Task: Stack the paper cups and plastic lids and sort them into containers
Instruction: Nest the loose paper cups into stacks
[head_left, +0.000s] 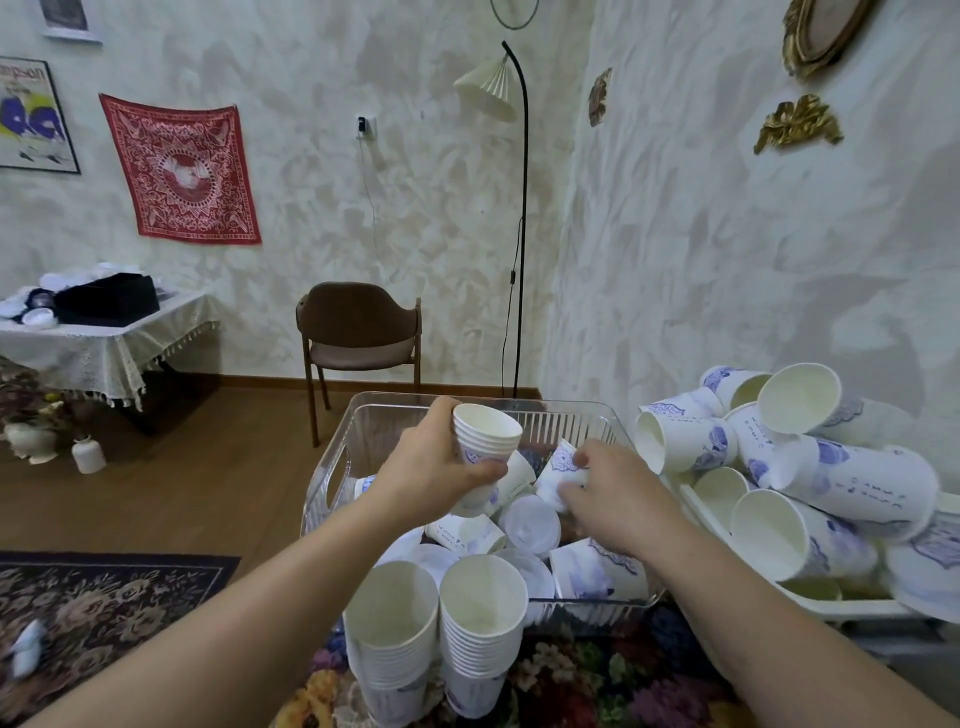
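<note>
Cups stack (483, 452) gripped in left hand (431, 467) above clear bin rim (332, 467), right hand (608, 499) pinching loose cup (563, 470) inside.

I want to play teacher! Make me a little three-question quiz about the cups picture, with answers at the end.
1. True or false: the left hand holds a stack of cups.
2. What does the right hand grip? A) a lid B) a single cup C) the lamp
3. Fill in: the loose cups and lids lie in a clear ____.

Key
1. True: its fingers curl round a nested stack held over the bin.
2. B: it grips one cup lying inside the bin.
3. Bin. Two taller stacks stand in front of it, and more cups fill a white tray at the right.
</note>
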